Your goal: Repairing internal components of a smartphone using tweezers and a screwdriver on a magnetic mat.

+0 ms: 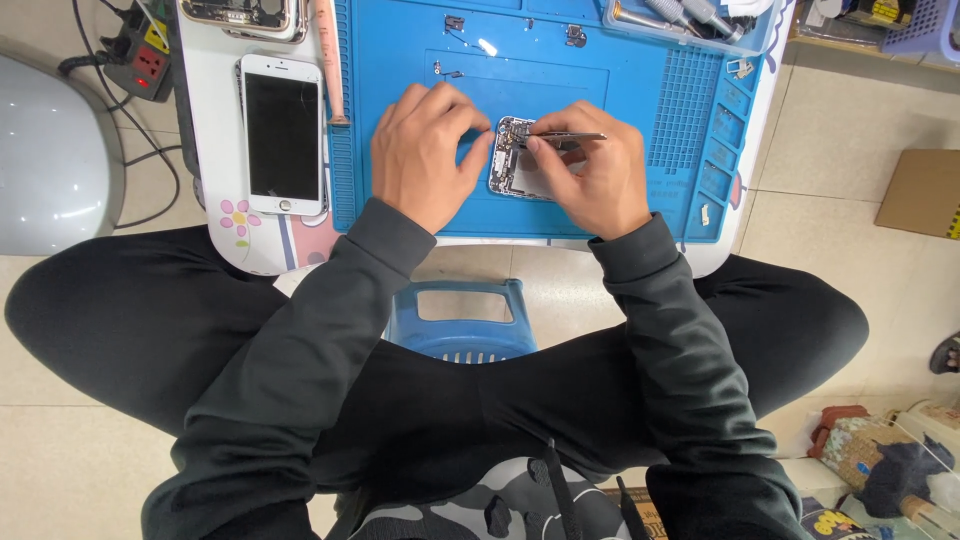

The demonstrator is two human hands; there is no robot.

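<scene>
Head view, left hand (425, 155): fingers curled, steadying the opened phone (512, 160) on the blue mat (640, 180).
Right hand (590, 170): pinching tweezers (565, 137), tips over the phone's top edge.
Doing it well: I'd say brace wrists, grip lightly, lift small parts straight.
Nearby: white phone (283, 135) lies left, apart.

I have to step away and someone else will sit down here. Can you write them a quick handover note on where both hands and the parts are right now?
Left hand: fingers steady the opened phone body on the blue repair mat.
Right hand: pinches metal tweezers, tips at the top of the phone's internals.
Nearby: the white-fronted phone lies face up left of the mat; small loose parts sit on the mat's upper area; tools in the tray top right.
Done: phone is open.
Left: tweezers are at the internals; which part cannot be told.
</scene>
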